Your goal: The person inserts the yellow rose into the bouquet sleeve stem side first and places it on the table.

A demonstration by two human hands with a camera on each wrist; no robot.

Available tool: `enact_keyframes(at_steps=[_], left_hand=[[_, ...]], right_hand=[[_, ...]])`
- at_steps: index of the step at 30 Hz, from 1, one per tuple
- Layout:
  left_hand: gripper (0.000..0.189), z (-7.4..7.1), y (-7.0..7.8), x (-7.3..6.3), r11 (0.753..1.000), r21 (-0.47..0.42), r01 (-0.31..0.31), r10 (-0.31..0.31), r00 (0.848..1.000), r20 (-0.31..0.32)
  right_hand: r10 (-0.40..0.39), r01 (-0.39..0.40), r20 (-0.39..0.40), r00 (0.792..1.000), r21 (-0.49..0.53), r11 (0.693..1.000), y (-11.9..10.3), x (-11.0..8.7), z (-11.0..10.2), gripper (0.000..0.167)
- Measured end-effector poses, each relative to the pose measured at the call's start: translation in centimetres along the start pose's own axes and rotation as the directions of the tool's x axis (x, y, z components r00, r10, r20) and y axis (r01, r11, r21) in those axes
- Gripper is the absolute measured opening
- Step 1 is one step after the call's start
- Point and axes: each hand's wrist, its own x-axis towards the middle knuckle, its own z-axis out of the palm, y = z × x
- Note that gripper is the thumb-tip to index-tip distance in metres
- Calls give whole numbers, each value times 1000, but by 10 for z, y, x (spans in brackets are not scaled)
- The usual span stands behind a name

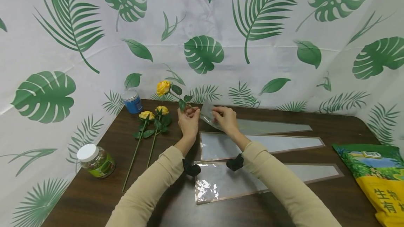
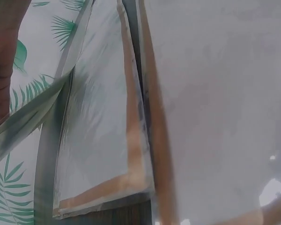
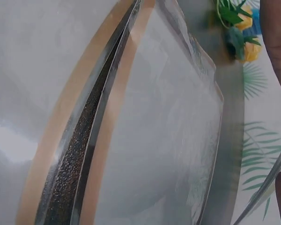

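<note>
A yellow rose [image 1: 163, 88] with green leaves leans up at the back of the table, its stem running down to my left hand [image 1: 188, 120], whose curled fingers hold it. My right hand [image 1: 227, 118] pinches the lifted mouth of the rearmost clear flower sleeve [image 1: 271, 126], just right of the left hand. That sleeve tapers away to the right, with a faint stem-like line inside. In the left wrist view, the lifted film [image 2: 28, 117] crosses beside part of the left hand [image 2: 2, 65]. Only the edge of the right hand [image 3: 277, 42] shows in the right wrist view.
Two tapered sleeves with pinkish borders, a middle one [image 1: 284, 142] and a front one [image 1: 233, 181], lie nearer. Two more yellow roses [image 1: 146, 115] lie left. A blue jar [image 1: 132, 101], a white-lidded jar [image 1: 96, 160] and a green-yellow bag [image 1: 375, 174] stand or lie around.
</note>
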Motion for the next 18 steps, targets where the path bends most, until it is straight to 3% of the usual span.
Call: enact_keyframes(at_steps=[6, 14, 18], left_hand=[[43, 0, -3, -2, 999, -16, -35, 35, 999, -4], [24, -7, -1, 0, 999, 22, -43, 44, 999, -15], [20, -9, 1, 1, 995, 42, -90, 91, 996, -19]], right_hand=[[-7, 7, -17, 1000, -15, 1000, 0, 0, 0, 18], [-5, 5, -10, 1000, 16, 1000, 3, -1, 1, 18], [1, 0, -10, 1000, 21, 1000, 4, -1, 2, 18]])
